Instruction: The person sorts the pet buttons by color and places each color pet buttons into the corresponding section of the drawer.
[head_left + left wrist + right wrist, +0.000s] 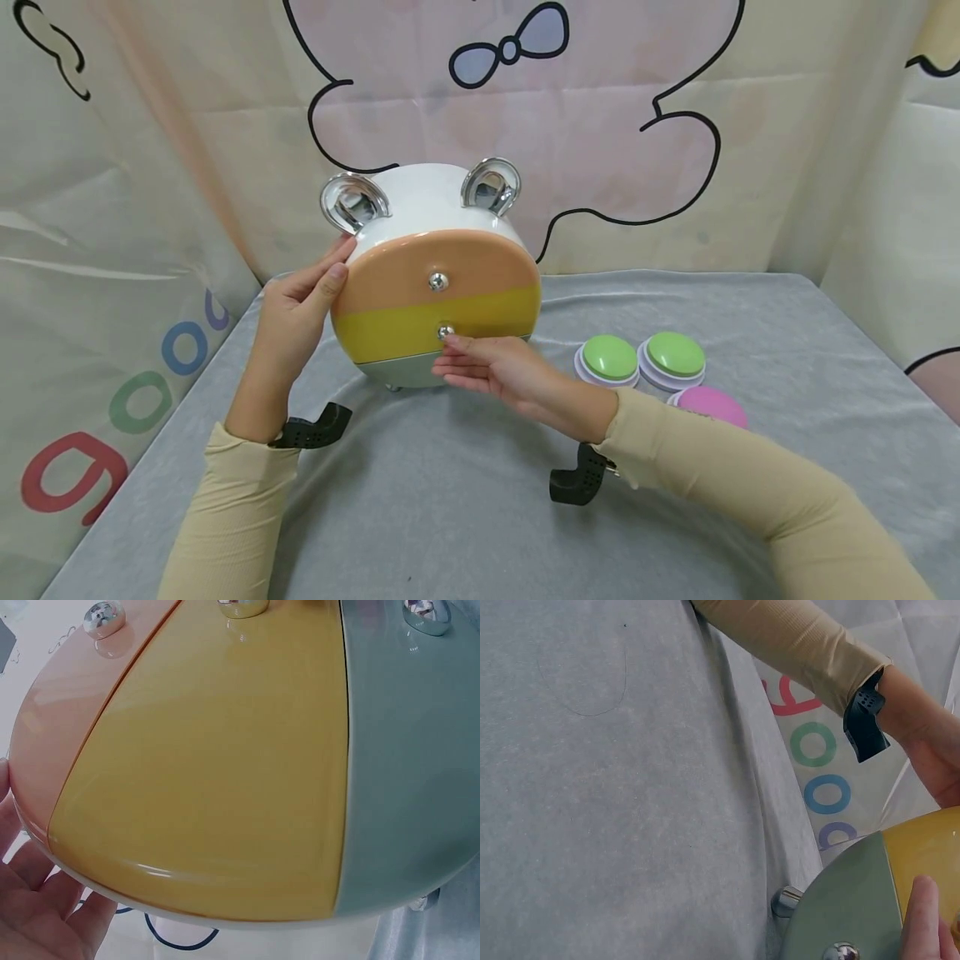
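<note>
Right sleeve (750,483) overlaps pink button (712,405); right hand (513,377) pinches middle knob (446,332); left hand (298,307), partly hidden, grips cabinet (422,200).

The left sleeve (228,525) is beige, finely ribbed; the right sleeve (750,475) beige, creased; the left wrist mount (318,427) black, bent, dotted with small holes; the right wrist mount (576,482) also black, bent.

I counted one cabinet (408,300), two silver ears (480,185), three knobs (104,619), two green buttons (609,358), one pink button (712,406), two hands (296,310).
</note>
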{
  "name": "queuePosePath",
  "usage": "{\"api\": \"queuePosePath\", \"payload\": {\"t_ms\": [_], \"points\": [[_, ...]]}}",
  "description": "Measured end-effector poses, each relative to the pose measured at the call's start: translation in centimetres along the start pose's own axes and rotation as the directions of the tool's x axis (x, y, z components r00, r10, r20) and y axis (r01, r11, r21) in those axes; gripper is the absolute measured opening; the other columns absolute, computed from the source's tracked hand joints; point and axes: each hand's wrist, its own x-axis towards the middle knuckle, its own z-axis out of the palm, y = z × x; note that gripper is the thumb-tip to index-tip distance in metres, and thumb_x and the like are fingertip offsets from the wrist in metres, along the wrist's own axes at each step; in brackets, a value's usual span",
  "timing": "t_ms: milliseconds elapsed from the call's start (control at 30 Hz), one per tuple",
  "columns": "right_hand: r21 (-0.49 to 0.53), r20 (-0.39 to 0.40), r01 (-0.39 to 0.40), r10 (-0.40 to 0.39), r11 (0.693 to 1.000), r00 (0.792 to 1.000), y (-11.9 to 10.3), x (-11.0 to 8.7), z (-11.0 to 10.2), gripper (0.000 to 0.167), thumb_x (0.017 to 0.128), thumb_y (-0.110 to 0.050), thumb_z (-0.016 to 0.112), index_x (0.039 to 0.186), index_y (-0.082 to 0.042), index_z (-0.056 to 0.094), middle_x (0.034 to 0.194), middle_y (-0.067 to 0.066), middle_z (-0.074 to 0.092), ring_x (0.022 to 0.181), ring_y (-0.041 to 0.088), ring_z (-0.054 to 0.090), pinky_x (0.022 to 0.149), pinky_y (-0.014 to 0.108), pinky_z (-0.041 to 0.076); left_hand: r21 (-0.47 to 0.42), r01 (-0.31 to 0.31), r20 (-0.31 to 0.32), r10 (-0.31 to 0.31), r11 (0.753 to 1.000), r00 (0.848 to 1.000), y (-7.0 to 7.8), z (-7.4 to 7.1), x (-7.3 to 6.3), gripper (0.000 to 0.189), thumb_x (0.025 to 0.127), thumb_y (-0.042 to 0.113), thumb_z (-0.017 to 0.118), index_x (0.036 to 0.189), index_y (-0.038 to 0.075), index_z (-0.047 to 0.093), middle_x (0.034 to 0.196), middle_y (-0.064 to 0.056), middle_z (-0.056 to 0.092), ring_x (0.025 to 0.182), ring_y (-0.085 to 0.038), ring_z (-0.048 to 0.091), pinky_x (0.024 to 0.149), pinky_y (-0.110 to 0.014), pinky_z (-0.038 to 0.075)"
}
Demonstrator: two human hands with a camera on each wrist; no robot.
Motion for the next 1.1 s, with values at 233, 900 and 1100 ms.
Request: {"api": "queuePosePath", "payload": {"t_ms": [233,900,1100], "points": [[0.044,0.001,0.021,-0.021,0.999,1.000,0.1,0.6,0.3,0.034,0.102,-0.016,0.056,0.125,0.008,0.058,0.093,0.007,0.075,0.088,0.015,0.074,0.093,0.032,0.058,-0.030,-0.025,-0.005,0.025,0.999,1.000,0.0,0.0,0.0,0.040,0.101,0.034,0.057,0.138,0.021,0.058,0.146,0.005,0.055,0.143,-0.006,0.043,0.111,-0.017,0.041],[0.049,-0.029,0.096,-0.095,0.994,0.995,0.3,1.0,0.6,0.034,0.102,-0.013,0.055,0.127,0.010,0.059,0.089,0.007,0.075,0.085,0.014,0.075,0.099,0.040,0.052,-0.026,-0.027,-0.009,0.027,0.999,1.000,-0.1,0.0,0.1,0.039,0.101,0.035,0.056,0.138,0.022,0.059,0.145,0.005,0.056,0.143,-0.006,0.043,0.111,-0.018,0.041],[0.083,-0.050,0.110,-0.106,0.990,0.993,0.6,1.1,0.7,0.030,0.102,-0.012,0.054,0.126,0.006,0.059,0.090,0.006,0.075,0.084,0.015,0.075,0.092,0.034,0.058,-0.045,-0.038,-0.006,0.038,0.998,0.999,-0.1,0.0,0.1,0.039,0.101,0.033,0.057,0.138,0.020,0.059,0.144,0.004,0.056,0.143,-0.006,0.043,0.109,-0.015,0.041]]}}
